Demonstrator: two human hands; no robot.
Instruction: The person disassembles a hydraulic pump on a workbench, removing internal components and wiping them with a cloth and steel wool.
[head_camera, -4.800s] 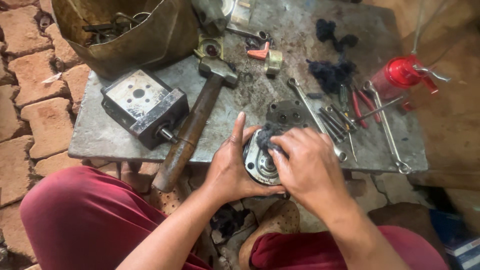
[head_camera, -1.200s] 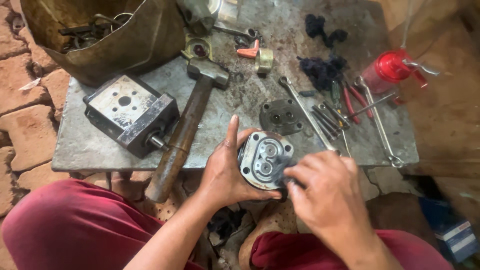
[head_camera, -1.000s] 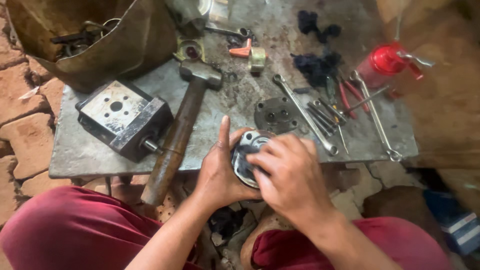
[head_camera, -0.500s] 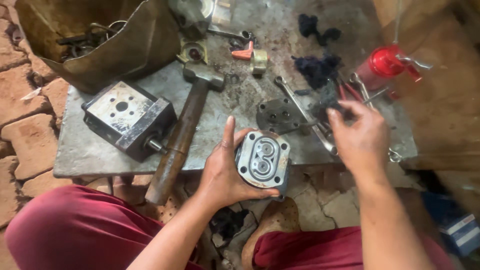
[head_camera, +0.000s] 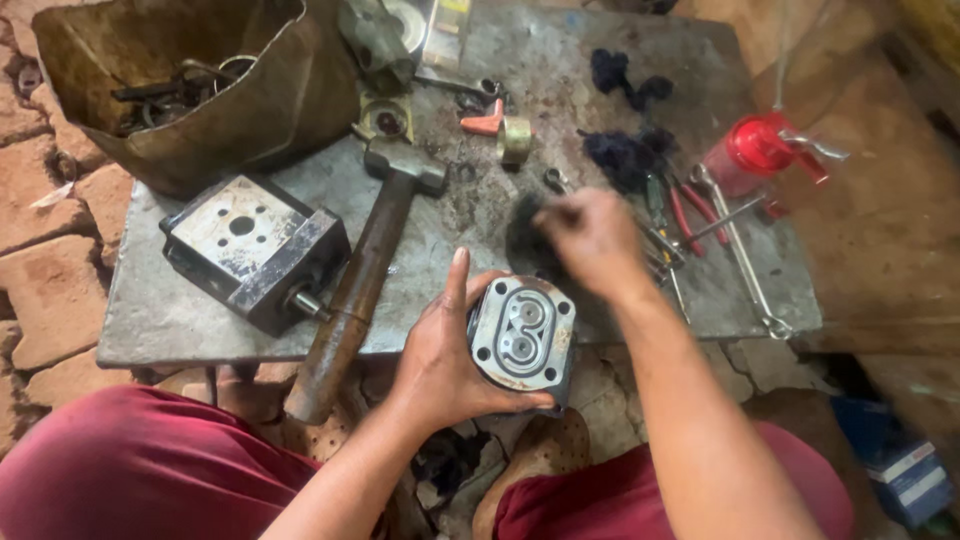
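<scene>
Head view
Left hand: the left hand grips a grey metal pump housing from its left side and underneath, thumb up along the edge, fingers wrapped below.
Pump housing: held just off the near edge of the steel bench top, its open face toward the camera; two round bores one above the other and bolt holes near the corners show.
Right hand: the right hand is over the middle of the bench, motion-blurred, fingers drawn together on a dark round plate; whether the plate is lifted or lying flat, I cannot tell.
Hammer: a hammer lies left of the housing, head toward the far side, rusty handle overhanging the near edge.
Block: a square metal block with a short shaft sits near the left edge.
Sack: an open brown sack with metal parts stands at the far left corner.
Oil can: a red oil can stands near the right edge.
Tools: a long spanner and red-handled pliers lie right of the right hand.
Rags: dark rag scraps lie toward the far side.
</scene>
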